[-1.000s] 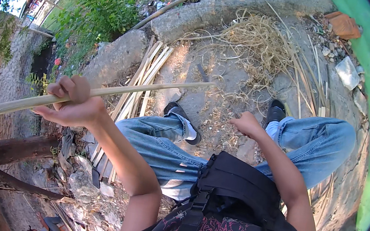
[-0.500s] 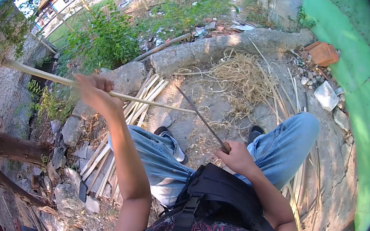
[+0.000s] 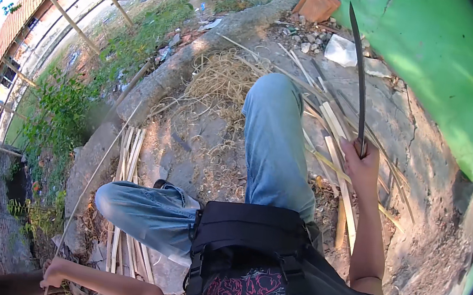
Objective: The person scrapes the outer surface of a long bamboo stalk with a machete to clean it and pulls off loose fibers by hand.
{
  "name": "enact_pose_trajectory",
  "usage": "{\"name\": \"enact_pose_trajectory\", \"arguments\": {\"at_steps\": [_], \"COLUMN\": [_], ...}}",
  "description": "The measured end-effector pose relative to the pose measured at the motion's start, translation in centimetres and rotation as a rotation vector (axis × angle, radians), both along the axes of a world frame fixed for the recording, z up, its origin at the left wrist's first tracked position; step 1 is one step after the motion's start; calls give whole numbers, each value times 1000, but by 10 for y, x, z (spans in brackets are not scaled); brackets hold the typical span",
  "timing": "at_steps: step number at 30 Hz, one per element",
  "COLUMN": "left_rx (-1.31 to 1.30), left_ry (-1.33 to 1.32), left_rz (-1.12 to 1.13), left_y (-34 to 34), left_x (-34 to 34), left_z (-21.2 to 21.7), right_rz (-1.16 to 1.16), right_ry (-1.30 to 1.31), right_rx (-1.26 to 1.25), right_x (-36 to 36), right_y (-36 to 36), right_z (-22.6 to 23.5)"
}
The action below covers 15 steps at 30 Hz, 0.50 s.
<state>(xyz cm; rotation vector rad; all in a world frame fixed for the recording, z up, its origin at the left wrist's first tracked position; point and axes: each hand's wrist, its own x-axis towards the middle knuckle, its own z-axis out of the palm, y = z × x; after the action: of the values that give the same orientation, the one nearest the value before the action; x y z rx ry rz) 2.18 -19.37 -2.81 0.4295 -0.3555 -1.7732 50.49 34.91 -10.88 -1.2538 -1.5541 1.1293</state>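
Observation:
My left hand [image 3: 55,273] is low at the far left, its fingers closed around a long thin bamboo strip [image 3: 99,168]. The strip slants up and away past my left knee, and its lower end runs out of view. On the right, my right hand [image 3: 363,164] grips a long knife [image 3: 359,62] by its handle, which the fingers mostly hide. Its dark, narrow, slightly curved blade points away from me toward the green wall. Below and beside that hand lie pale bamboo strips [image 3: 341,191] on the ground.
More strips [image 3: 131,151] lie beside my bent left leg [image 3: 144,210]. A heap of curly shavings [image 3: 218,82] sits ahead, by a low concrete ledge [image 3: 168,79]. Rubble and a white block [image 3: 341,51] edge the green wall [image 3: 437,72]. A bush [image 3: 66,104] grows on the left.
The view has turned to the right. My left hand has dropped to the lower left with the strip. My right hand has swung right, and the knife's tip now points away instead of leftward.

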Motion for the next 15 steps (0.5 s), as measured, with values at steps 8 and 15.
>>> {"name": "enact_pose_trajectory", "arguments": {"at_steps": [8,15], "left_rx": [-14,-128], "left_ry": [-602,-909], "left_rz": [-284,-487], "left_y": [-22,4], "left_x": [65,134], "left_z": [-176,-236], "right_rz": [-330,-447], "right_ry": [-688,-787], "right_rx": [-243,-584], "right_x": [139,170], "right_y": [24,-87], "right_z": [-240,-297]}}
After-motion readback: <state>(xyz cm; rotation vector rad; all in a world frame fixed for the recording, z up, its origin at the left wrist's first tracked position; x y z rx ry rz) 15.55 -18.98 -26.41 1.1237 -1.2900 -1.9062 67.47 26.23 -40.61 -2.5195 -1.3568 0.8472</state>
